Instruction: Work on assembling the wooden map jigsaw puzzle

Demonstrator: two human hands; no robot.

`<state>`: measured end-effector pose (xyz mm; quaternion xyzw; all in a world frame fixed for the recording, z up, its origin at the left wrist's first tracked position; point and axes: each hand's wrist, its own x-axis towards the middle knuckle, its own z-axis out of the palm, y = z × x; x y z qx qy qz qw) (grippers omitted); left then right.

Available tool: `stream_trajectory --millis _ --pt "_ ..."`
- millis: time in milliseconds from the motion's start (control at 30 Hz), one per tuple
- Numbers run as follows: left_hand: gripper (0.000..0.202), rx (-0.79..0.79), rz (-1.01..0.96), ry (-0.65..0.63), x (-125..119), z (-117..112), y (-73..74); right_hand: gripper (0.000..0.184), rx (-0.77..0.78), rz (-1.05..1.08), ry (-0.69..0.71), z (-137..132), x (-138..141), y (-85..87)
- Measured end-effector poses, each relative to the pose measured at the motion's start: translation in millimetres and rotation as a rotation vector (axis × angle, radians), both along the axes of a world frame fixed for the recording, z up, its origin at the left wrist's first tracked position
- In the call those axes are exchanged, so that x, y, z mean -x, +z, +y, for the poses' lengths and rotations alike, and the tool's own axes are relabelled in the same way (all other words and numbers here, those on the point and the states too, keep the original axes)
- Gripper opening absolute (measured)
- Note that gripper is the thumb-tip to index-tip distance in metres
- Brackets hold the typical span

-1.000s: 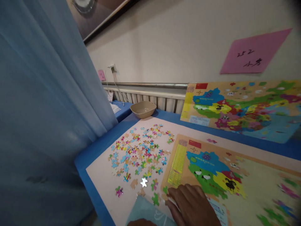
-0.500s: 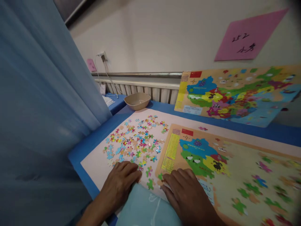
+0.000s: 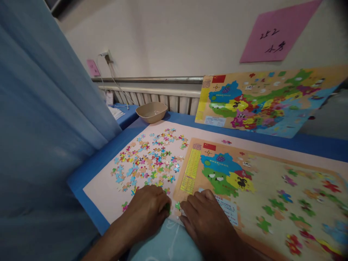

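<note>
My left hand (image 3: 149, 210) is closed, with its fingers curled around a green puzzle piece (image 3: 168, 208), mostly hidden by them. Just to its right, my right hand (image 3: 203, 217) pinches another puzzle piece (image 3: 177, 206), green and tan, at the board's lower left corner. The puzzle board (image 3: 178, 186) holds a partly assembled map; its left end is joined up, and several loose pieces lie over its bare right part. Many loose pieces (image 3: 157, 159) are scattered on the pale sheet left of the board.
A finished map picture (image 3: 252, 105) leans against the wall behind the board. A beige bowl (image 3: 150, 113) stands at the back edge of the blue table (image 3: 89, 174). A blue curtain (image 3: 49, 127) hangs on the left. Light blue patterned fabric (image 3: 165, 243) lies below my hands.
My left hand has moved right, toward my right hand, and closed over a green piece. A red and green piece now shows at its left. The whole view has shifted slightly.
</note>
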<state>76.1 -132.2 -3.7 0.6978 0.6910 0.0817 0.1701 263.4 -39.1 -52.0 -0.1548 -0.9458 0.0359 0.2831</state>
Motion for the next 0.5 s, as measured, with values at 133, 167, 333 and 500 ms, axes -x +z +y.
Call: stream_trajectory --millis 133,167,333,500 --pt "0.014 -0.011 -0.103 0.068 4 -2 -4.6 0.037 -0.025 -0.043 -0.02 -2 4 -1.4" --pt "0.015 -0.027 -0.16 0.094 5 -3 -5.8 0.037 -0.032 -0.051 -0.021 -2 5 -1.1" --pt "0.006 -0.008 -0.622 0.34 12 -2 -10.3 0.036 -0.052 -0.059 -0.012 -3 8 1.4" --pt "0.016 0.038 -0.953 0.563 14 5 -7.0 0.039 -0.041 -0.006 -0.006 -4 7 5.2"
